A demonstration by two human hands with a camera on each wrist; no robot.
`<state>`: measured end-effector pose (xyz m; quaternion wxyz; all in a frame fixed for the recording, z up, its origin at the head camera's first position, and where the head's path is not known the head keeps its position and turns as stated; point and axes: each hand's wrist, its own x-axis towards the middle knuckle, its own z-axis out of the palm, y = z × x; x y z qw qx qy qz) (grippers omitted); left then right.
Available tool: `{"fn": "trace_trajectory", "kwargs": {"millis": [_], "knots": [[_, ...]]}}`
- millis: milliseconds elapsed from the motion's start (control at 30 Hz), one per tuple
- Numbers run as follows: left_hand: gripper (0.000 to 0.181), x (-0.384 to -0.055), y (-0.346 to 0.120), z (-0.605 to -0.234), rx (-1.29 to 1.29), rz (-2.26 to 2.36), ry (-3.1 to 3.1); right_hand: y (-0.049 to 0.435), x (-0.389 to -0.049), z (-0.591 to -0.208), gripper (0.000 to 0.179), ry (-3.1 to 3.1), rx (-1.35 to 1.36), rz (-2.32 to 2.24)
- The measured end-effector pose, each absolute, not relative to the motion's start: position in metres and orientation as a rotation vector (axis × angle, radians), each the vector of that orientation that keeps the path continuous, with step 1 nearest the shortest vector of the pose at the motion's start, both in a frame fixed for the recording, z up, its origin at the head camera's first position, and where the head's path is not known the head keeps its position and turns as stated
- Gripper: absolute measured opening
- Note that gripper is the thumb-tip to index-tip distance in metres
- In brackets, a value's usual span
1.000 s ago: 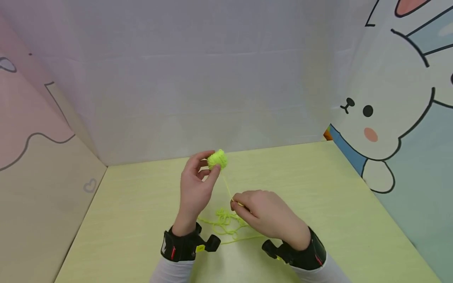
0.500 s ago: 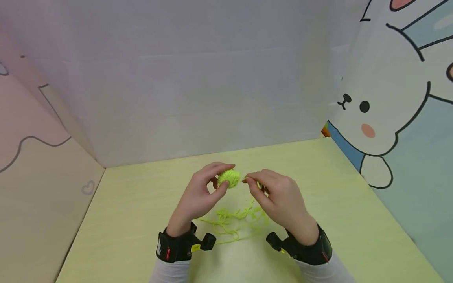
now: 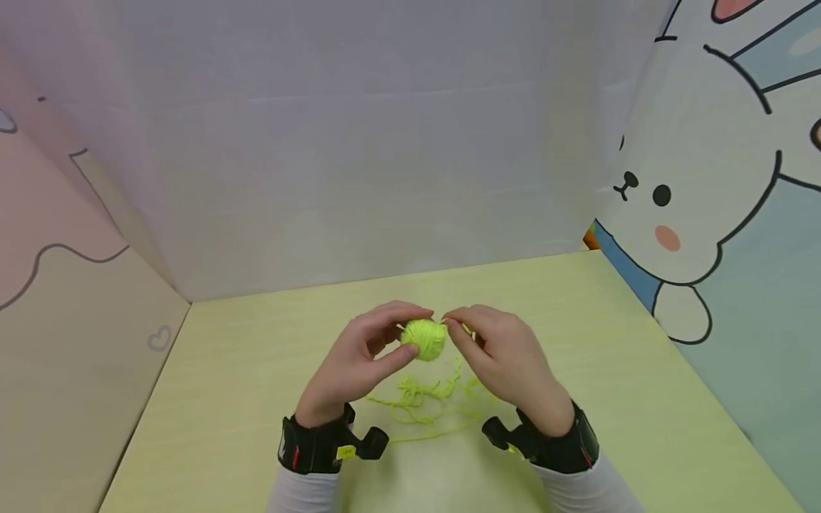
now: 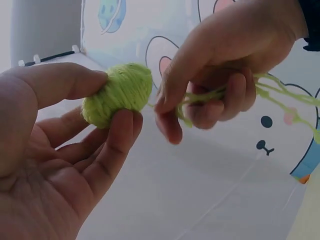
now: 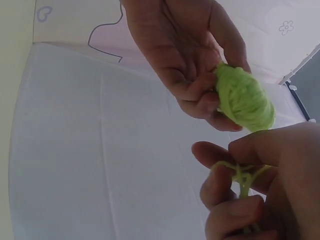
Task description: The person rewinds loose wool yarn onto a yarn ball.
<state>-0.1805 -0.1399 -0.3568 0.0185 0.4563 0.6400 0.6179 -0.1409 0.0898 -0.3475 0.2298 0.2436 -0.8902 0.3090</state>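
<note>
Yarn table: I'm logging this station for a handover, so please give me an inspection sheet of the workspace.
Surface: pale yellow-green table, with loose yarn lying on it.
Job's things: yellow-green yarn ball, held above the table.
Clutter: nothing seen besides the loose yarn.
Hands: left hand holds the ball between thumb and fingers; right hand holds yarn strands beside it.
Cables: nothing seen on the table.
Surroundings: pale backdrop behind; rabbit print at right.
</note>
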Motion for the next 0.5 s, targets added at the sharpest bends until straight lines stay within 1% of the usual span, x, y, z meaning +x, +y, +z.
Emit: {"fn": "trace_trajectory", "kwargs": {"millis": [133,300,400,500], "knots": [[0.038,-0.180,-0.136,-0.355,1.178,2.123,1.833,0.083,-0.142,-0.349,0.016,-2.593,0.681,0.814],[0.037,-0.181,-0.129,-0.355,0.838,2.308,1.788,0.073,-0.142,-0.351,0.021,-2.725,0.702,0.817],[0.037,-0.183,-0.126,-0.355,0.695,2.379,1.841,0.071,-0.140,-0.352,0.020,-2.778,0.744,0.798],[0.037,-0.181,-0.123,-0.356,0.605,2.428,1.913,0.071,-0.136,-0.354,0.019,-2.792,0.798,0.761]]}}
